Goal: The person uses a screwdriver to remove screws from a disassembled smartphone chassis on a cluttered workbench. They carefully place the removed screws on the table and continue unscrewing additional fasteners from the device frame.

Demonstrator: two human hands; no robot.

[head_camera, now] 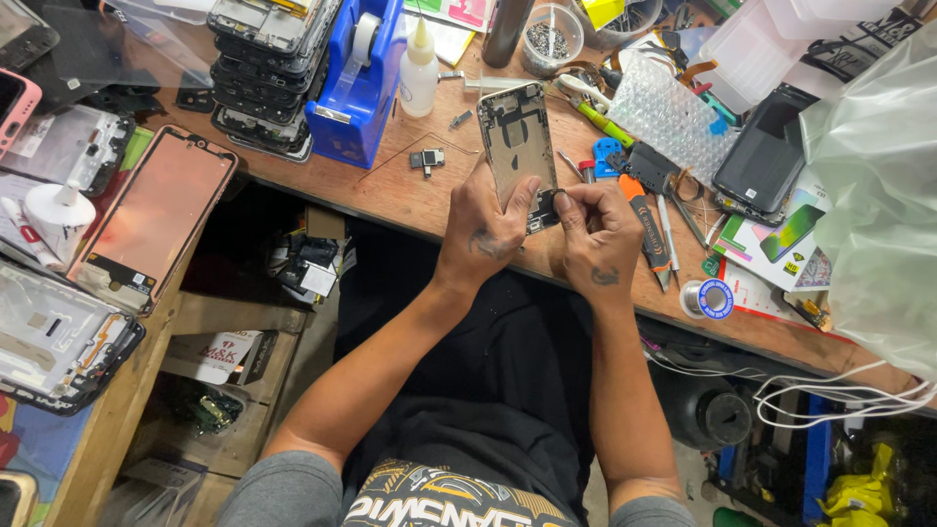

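A left hand (485,229) grips an opened phone (518,146) over the worktop (410,200) edge, while the right hand (597,229) pinches a part at its lower end; back already off, innards exposed, reassembly seemingly unfinished, screwdriver (644,220) beside the right hand.

Bright, even light falls from above on the wooden worktop (410,200), so shadows there are short and soft. Below the worktop's front edge the space is dim, nearly black around the lap. The translucent plastic bag (874,185) at the worktop's right end is washed pale. Focus is sharp at the centre; the worktop's edge bows slightly toward the frame borders.
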